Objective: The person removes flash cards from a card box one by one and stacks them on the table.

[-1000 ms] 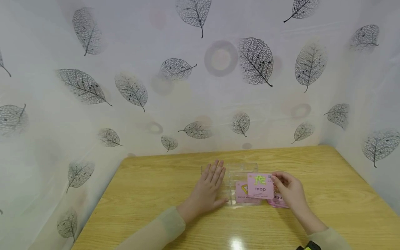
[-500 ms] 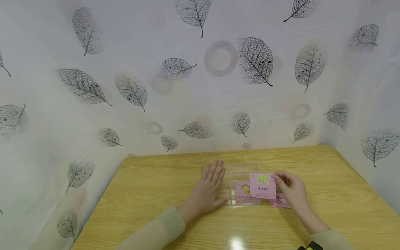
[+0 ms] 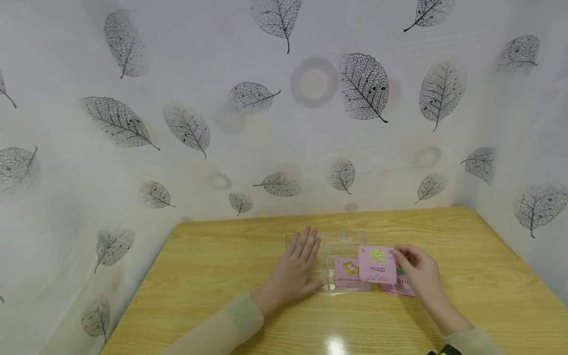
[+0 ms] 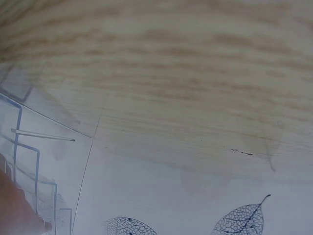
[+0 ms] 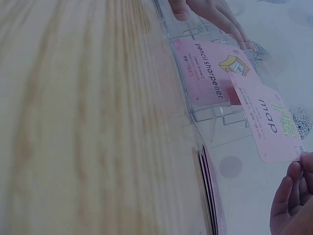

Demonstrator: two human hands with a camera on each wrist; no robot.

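My right hand pinches a pink card marked "map" by its upper right corner. Thumb and fingertips grip that corner in the right wrist view, where the map card tilts beside a "pencil sharpener" card. This pencil sharpener card leans in a clear stepped plastic rack, partly covered by the map card. A small stack of pink cards lies on the table under my right hand. My left hand rests with straight fingers on the rack's left part.
The wood-grain table reaches back to a pale curtain printed with leaves, which also hangs at both sides. Some clear steps of the rack show at the left of the left wrist view.
My right hand has drifted slightly right with the map card, uncovering more of the pencil sharpener card. The left hand has stayed in place on the rack.
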